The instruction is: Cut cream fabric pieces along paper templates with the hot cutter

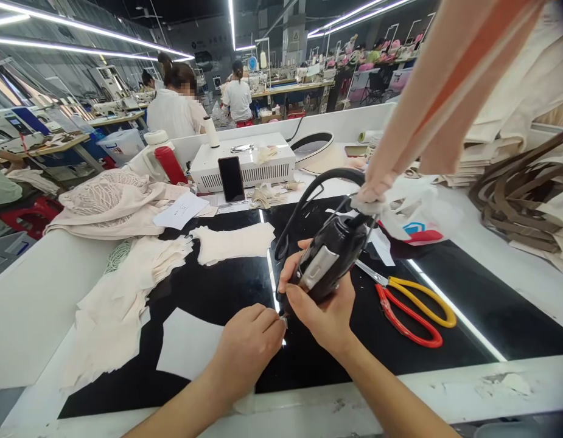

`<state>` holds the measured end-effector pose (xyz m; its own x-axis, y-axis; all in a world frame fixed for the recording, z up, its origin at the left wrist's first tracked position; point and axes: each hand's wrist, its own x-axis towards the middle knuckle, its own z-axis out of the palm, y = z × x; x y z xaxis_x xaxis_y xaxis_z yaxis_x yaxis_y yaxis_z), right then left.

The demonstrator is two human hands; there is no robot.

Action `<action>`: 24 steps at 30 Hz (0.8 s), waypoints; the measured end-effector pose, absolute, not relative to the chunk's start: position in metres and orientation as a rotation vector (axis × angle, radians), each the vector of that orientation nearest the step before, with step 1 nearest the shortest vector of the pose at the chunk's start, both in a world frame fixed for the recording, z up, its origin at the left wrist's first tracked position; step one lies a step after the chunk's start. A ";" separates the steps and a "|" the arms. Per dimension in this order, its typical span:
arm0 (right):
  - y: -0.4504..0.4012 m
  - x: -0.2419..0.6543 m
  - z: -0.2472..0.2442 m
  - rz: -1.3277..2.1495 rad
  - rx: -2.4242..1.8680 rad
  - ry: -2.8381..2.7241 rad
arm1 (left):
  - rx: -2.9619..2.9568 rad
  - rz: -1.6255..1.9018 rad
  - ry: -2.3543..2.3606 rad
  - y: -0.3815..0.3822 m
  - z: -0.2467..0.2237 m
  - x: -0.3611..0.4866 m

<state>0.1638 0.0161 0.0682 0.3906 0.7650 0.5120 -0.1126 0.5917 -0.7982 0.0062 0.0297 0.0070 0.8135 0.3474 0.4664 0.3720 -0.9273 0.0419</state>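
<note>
My right hand (324,310) is wrapped round a black corded power tool (331,255) with a silver plate on its side. The tool is tilted, its lower end toward my left hand (251,337), whose fingers are closed at that end. What the left fingers pinch is too small and hidden to make out. A pink cloth strip (418,97) is tied at the tool's upper end and runs up out of view. Under my left forearm lies a white paper piece (187,344). Beyond it, a cream fabric piece (235,243) lies flat on the black tabletop (217,292).
Scissors (409,310) with red and yellow handles lie right of my right hand. Stacked cream fabric pieces (121,304) are at left. A phone (230,179) leans on a white box (267,161). Brown straps (514,188) are piled at right. Other people sit farther off.
</note>
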 end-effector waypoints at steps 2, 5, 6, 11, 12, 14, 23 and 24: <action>0.016 0.163 0.067 0.623 -0.779 -1.016 | -2.953 -0.805 -0.609 0.031 0.011 0.005; 0.016 0.163 0.065 0.615 -0.819 -1.004 | -2.931 -0.900 -0.697 0.032 0.018 0.002; 0.016 0.163 0.065 0.618 -0.828 -1.001 | -2.919 -0.922 -0.721 0.033 0.019 0.001; 0.016 0.162 0.063 0.630 -0.828 -0.995 | -2.927 -0.894 -0.732 0.034 0.016 0.001; 0.016 0.162 0.063 0.628 -0.825 -0.997 | -2.937 -0.880 -0.720 0.034 0.014 0.002; 0.015 0.163 0.063 0.626 -0.820 -1.002 | -2.956 -0.857 -0.697 0.034 0.011 0.002; 0.015 0.164 0.071 0.622 -0.754 -0.992 | -2.970 -0.820 -0.645 0.032 0.008 0.002; 0.015 0.164 0.071 0.617 -0.755 -0.993 | -2.968 -0.823 -0.645 0.032 0.008 0.002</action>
<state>0.1641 0.0151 0.0708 0.4198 0.7546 0.5044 -0.1185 0.5966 -0.7938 0.0025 0.0320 0.0079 0.7793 0.3878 0.4923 0.3853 -0.9160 0.1116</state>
